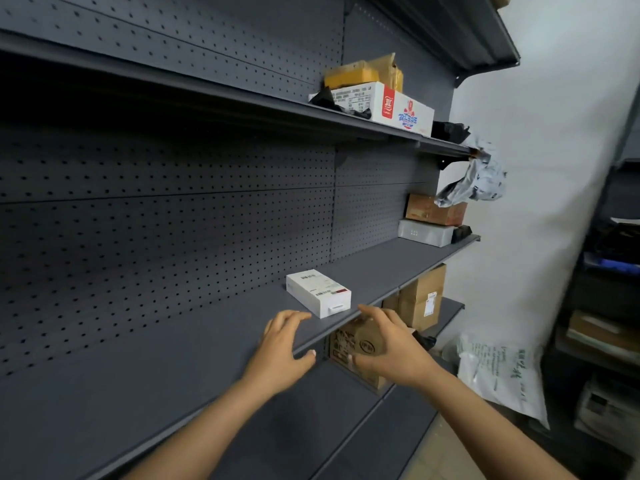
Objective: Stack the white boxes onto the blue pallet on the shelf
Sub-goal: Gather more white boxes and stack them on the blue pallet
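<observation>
1. Reaching toward the middle of the frame, the left hand (284,344) and the right hand (391,344) hover near the front edge of a dark grey shelf (207,341), both with fingers spread and curved, holding nothing
2. A white box (318,292) with barcode labels lies flat on that shelf just above the hands, close to the front edge; neither hand touches it
3. The left hand's fingertips are just short of the box's near corner, and the right hand sits in front of the shelf edge, lower right of the box
4. Behind the right hand, on the shelf below, stands a brown printed carton (356,351), with taller cardboard boxes (420,296) further back
5. At the far right end of the same shelf a grey box (426,232) lies under a brown carton (433,209)
6. On the shelf above, upper centre of the frame, a white printed carton (391,105) sits in front of a yellow box (349,76)
7. A white plastic bag (502,372) leans at lower right
</observation>
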